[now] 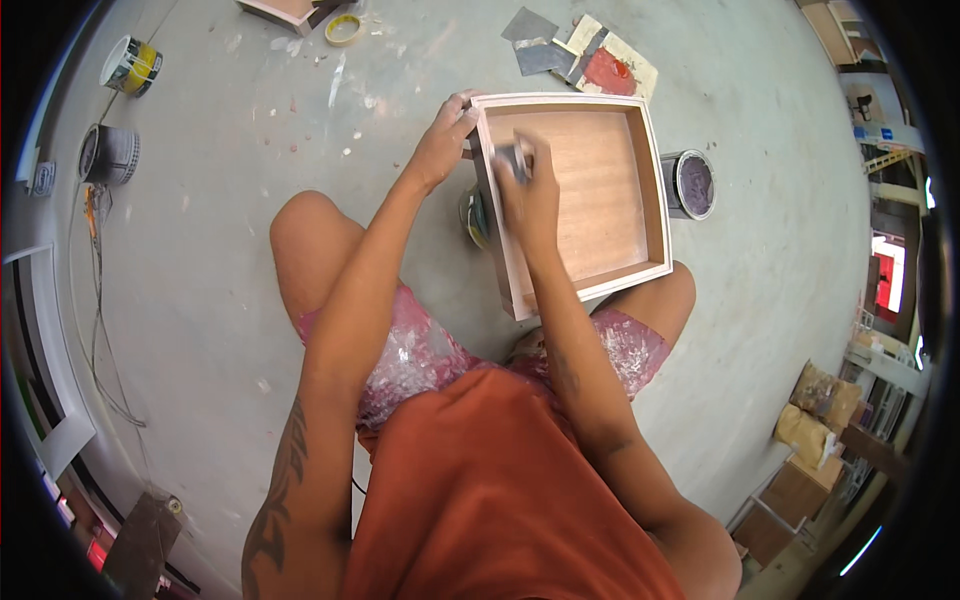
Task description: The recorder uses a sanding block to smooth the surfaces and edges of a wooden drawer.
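Observation:
A shallow wooden drawer (605, 190), open side up, is tilted in front of me, its near right part by my right knee. My left hand (447, 137) grips its far left corner, fingers wrapped over the rim. Inside the left wall, my right hand (532, 195) is closed on a small grey piece of sandpaper (512, 160) and presses it to that side. The right hand is slightly blurred, and its fingers partly cover the sandpaper. Partly hidden below the drawer's left side is a can (474, 215).
An open can with purple-grey contents (695, 185) stands right of the drawer. Beyond it lie grey sheets (540, 52) and a board with red paste (610, 72). A tape roll (345, 31), two cans (131, 66) (110, 155) and a cable (97, 290) are leftward.

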Demonstrator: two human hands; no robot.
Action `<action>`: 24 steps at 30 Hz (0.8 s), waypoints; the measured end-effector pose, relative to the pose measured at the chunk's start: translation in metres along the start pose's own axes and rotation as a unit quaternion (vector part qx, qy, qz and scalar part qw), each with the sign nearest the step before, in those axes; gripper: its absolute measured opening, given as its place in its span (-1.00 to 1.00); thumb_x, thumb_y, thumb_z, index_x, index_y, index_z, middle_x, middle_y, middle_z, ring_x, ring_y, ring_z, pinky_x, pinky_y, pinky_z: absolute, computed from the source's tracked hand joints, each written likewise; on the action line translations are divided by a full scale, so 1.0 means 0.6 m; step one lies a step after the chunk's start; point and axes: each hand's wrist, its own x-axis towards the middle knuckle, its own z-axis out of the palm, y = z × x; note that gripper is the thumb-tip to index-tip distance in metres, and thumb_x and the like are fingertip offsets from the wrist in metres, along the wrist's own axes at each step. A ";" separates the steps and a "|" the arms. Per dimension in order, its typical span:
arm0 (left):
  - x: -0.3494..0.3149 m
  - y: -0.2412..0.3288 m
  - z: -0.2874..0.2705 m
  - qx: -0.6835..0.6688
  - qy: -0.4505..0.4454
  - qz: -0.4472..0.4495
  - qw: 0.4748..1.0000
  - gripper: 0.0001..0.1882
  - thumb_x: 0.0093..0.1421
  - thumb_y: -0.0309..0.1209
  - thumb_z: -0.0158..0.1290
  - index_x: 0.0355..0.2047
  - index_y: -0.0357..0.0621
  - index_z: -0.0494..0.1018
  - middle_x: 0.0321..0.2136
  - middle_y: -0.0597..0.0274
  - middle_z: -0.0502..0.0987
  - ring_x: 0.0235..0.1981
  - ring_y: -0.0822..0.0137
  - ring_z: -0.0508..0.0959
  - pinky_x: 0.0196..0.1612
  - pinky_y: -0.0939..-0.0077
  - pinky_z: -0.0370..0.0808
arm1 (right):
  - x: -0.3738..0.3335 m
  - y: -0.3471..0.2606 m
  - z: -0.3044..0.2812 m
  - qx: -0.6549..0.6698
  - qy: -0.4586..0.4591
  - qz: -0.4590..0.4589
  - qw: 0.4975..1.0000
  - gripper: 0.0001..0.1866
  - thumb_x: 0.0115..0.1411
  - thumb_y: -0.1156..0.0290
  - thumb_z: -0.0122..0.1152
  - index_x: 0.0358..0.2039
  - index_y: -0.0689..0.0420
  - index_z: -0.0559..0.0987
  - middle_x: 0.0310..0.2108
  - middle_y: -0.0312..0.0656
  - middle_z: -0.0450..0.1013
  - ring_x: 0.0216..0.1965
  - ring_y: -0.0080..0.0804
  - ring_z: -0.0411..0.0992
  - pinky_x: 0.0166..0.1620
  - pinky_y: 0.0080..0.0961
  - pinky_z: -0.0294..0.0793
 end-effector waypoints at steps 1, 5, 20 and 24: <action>0.001 -0.001 -0.003 -0.005 0.008 0.005 1.000 -0.50 0.57 -0.12 -0.13 0.42 0.01 0.24 0.29 0.14 0.39 0.25 0.24 0.47 0.14 0.20 0.60 | -0.039 -0.001 -0.013 0.013 -0.015 0.031 0.999 -0.49 0.32 0.35 0.34 0.24 0.15 0.46 -0.19 0.18 0.62 -0.15 0.12 0.64 -0.05 -0.20 0.59; 0.008 -0.010 0.005 -0.028 -0.007 0.007 1.000 -0.52 0.56 -0.18 -0.13 0.40 0.00 0.26 0.26 0.15 0.37 0.21 0.24 0.49 0.04 0.23 0.66 | 0.016 -0.002 0.009 -0.014 0.009 0.006 1.000 -0.49 0.32 0.38 0.34 0.25 0.10 0.47 -0.20 0.13 0.63 -0.20 -0.02 0.65 -0.11 -0.19 0.57; 0.011 0.010 0.019 0.000 -0.020 -0.012 1.000 -0.50 0.58 -0.16 -0.19 0.44 0.02 0.22 0.29 0.15 0.41 0.16 0.28 0.53 0.15 0.20 0.59 | 0.085 0.000 0.018 -0.068 0.003 -0.012 0.998 -0.47 0.31 0.31 0.34 0.26 0.06 0.45 -0.22 0.13 0.63 -0.20 0.15 0.64 -0.14 -0.10 0.58; -0.015 0.005 0.001 0.010 -0.022 -0.032 0.999 -0.51 0.59 -0.15 -0.20 0.44 0.08 0.22 0.26 0.19 0.43 0.12 0.32 0.53 0.15 0.20 0.57 | 0.027 0.006 0.003 -0.070 -0.044 -0.007 0.997 -0.45 0.32 0.28 0.33 0.28 0.04 0.44 -0.22 0.14 0.63 -0.19 0.20 0.63 -0.13 -0.07 0.58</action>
